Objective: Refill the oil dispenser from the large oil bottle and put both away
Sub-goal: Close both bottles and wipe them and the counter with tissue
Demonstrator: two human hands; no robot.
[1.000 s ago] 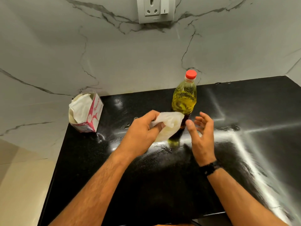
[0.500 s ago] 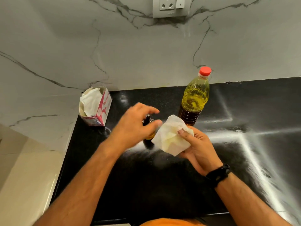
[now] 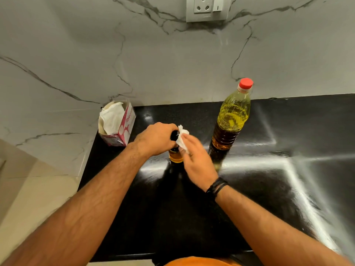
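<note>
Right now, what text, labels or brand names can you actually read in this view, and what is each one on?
Tissue box: pink lettering runs up its side, too blurred to read for sure.
Large oil bottle: a printed band under the red cap, too small to read.
Oil dispenser: no label shows; both hands cover its top.
Wall socket: no writing visible.

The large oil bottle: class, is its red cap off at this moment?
No. The red cap sits on the neck of the large oil bottle, which stands upright on the counter, with neither hand touching it.
</note>
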